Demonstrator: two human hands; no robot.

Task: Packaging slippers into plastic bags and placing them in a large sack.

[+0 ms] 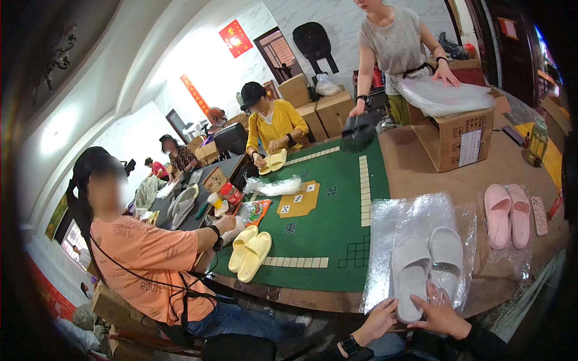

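Observation:
A pair of light grey slippers, a left slipper (411, 268) and a right slipper (447, 251), lies at the table's near right edge on a clear plastic bag (385, 225). Whether they lie inside it or on top, I cannot tell. My left hand (378, 320), with a dark watch on its wrist, pinches the left slipper's heel at its outer side. From the right, my right hand (442, 314) holds the heels, its thumb on the left slipper and its fingers between the two. Shiny film covers part of those fingers.
Right of my hands lie pink slippers (497, 216) in clear film and a phone (539, 215). Beyond stand a bottle (537, 141) and a carton (460, 141) topped with plastic bags (445, 95). Yellow slippers (250, 253) sit on the green mat (337, 240). Co-workers handle things around the table.

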